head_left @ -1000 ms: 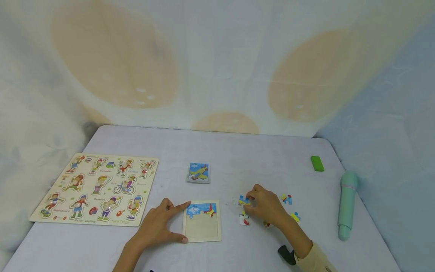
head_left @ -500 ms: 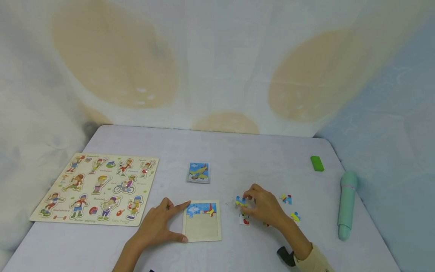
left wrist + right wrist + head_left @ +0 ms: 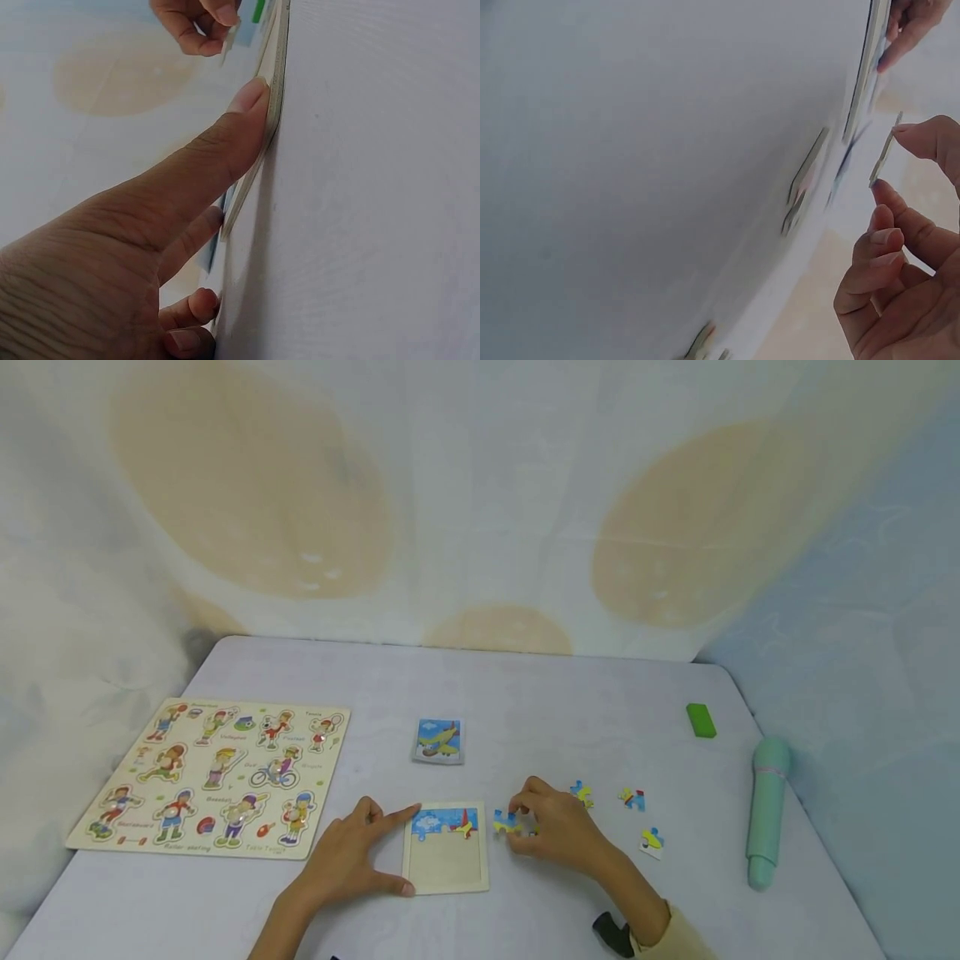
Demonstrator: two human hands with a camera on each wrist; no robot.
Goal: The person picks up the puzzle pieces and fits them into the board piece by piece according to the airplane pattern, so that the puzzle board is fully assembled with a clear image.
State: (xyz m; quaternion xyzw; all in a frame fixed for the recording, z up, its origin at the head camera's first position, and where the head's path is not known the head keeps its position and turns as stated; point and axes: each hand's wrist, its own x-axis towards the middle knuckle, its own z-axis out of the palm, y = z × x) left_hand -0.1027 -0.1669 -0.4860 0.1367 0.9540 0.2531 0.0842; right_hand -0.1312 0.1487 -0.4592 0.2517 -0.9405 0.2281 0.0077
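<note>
My right hand pinches a jigsaw puzzle piece, blue and yellow, just right of the square puzzle tray. In the right wrist view the piece is held edge-on between thumb and fingertip, raised off the table. The tray's top row holds blue pieces, one with a red and yellow shape; below it bare wood shows. Along the tray's left side, my left hand rests with straight index finger and thumb touching the two left corners. Loose pieces lie right of the right hand, others partly hidden under it.
Behind the tray lies a small airplane picture. A large board of sports figures covers the table's left side. To the right are a green block and a mint-green stick-shaped object. A black object sits by the right wrist.
My right hand has lifted the blue and yellow puzzle piece and carried it left toward the tray, uncovering loose pieces behind it. The left hand stays where it was.
</note>
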